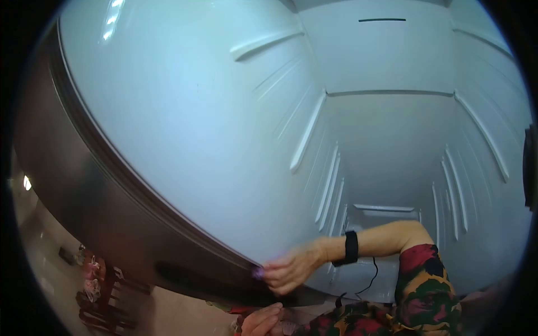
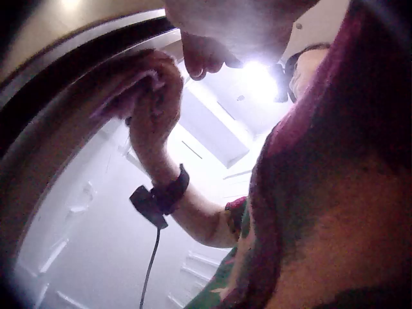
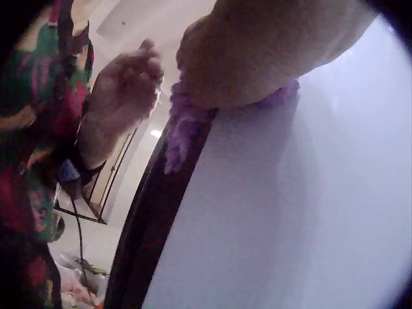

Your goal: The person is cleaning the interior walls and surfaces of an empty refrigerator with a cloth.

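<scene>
My right hand [image 1: 291, 273] grips a purple cloth [image 3: 179, 138] at the edge of an open refrigerator door [image 1: 185, 168]. In the right wrist view the cloth bunches under the hand and wraps over the door's dark rim, with part of it on the white inner face. The left wrist view shows the same cloth [image 2: 129, 96] hanging from the bent right hand. My left hand [image 1: 262, 321] is low in front of my body, below the door edge, its fingers loosely extended and holding nothing. It shows again as a raised hand [image 3: 125, 96] in the right wrist view.
The white refrigerator interior [image 1: 392, 134] has moulded shelf rails on both side walls. A black cable [image 1: 374, 277] hangs from the right wrist band [image 1: 351, 247]. Beyond the door, dark wooden chairs [image 1: 109, 305] stand on a pale floor.
</scene>
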`<state>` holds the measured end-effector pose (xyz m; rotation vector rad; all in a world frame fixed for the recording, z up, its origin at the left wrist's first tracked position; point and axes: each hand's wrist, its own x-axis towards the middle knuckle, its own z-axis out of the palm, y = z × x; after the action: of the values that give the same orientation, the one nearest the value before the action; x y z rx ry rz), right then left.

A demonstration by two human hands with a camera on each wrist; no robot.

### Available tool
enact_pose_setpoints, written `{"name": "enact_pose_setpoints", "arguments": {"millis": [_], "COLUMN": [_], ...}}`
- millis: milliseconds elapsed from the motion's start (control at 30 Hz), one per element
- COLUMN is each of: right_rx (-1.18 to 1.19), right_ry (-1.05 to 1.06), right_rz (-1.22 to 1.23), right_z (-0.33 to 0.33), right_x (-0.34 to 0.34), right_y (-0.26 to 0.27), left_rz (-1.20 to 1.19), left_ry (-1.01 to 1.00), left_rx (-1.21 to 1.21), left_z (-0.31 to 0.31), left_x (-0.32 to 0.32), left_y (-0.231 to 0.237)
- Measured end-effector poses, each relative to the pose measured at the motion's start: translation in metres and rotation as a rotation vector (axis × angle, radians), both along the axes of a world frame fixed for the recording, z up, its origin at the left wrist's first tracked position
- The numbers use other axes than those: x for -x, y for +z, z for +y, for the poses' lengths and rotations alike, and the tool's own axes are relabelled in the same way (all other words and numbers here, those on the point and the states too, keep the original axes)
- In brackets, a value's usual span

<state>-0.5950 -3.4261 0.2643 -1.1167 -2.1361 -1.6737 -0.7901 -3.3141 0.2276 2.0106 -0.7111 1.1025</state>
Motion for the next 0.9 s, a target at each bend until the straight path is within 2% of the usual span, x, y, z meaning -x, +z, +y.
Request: {"name": "enact_pose_setpoints", "arguments": {"millis": [67, 167, 200, 233, 267, 300, 333, 367, 433, 500, 633, 700, 733, 767, 833, 867, 900], "right_rx": [-0.180, -0.234, -0.313, -0.393, -0.390, -0.486, -0.581, -0.580, -0.504, -0.422, -0.210, -0.151, -0.103, -0.059, -0.121, -0.176, -0.211], "right_ry": [-0.092, -0.073, -0.001, 0.068, 0.048, 0.074, 0.098, 0.077, -0.132, -0.325, -0.398, -0.388, -0.353, -0.315, -0.242, -0.175, -0.191], "right_rz": [0.015, 0.112, 0.106, 0.105, 0.106, 0.156, 0.205, 0.204, 0.482, 0.457, 0.556, 0.551, 0.559, 0.569, 0.642, 0.712, 0.686], "right_z": [0.007, 0.013, 0.022, 0.029, 0.033, 0.037, 0.041, 0.041, 0.033, 0.030, 0.015, 0.003, -0.002, -0.003, -0.002, -0.002, 0.001], "right_x": [0.006, 0.011, 0.012, 0.012, 0.013, 0.013, 0.012, 0.015, 0.030, 0.038, 0.055, 0.051, 0.051, 0.052, 0.051, 0.050, 0.049], "right_y": [0.068, 0.154, 0.178, 0.190, 0.189, 0.185, 0.180, 0.164, 0.107, 0.035, -0.087, -0.111, -0.116, -0.112, -0.101, -0.085, -0.057], "left_rz": [-0.070, -0.118, -0.156, -0.154, -0.212, -0.267, -0.258, -0.280, -0.298, -0.380, -0.352, -0.498, -0.573, -0.567, -0.804, -0.633, -0.628], "left_ry": [-0.058, -0.114, -0.103, -0.119, -0.107, -0.094, -0.113, -0.127, -0.151, -0.205, -0.334, -0.349, -0.500, -0.493, 0.116, 0.124, 0.140], "left_rx": [-0.041, -0.003, 0.001, 0.008, 0.129, 0.252, 0.258, 0.268, 0.287, 0.315, 0.361, 0.373, 0.369, 0.363, 0.133, 0.160, 0.148], "left_z": [0.009, 0.011, 0.017, 0.015, 0.012, 0.011, 0.013, 0.015, 0.018, 0.019, 0.025, 0.025, 0.031, 0.034, 0.041, 0.048, 0.044], "left_x": [-0.004, -0.013, -0.013, -0.019, -0.027, -0.032, -0.033, -0.035, -0.039, -0.042, -0.037, -0.038, -0.044, -0.045, -0.048, -0.044, -0.047], "left_y": [0.005, 0.017, 0.016, 0.014, 0.010, 0.006, 0.005, 0.002, -0.002, -0.007, -0.011, -0.001, -0.003, 0.003, 0.015, 0.006, 0.006]}}
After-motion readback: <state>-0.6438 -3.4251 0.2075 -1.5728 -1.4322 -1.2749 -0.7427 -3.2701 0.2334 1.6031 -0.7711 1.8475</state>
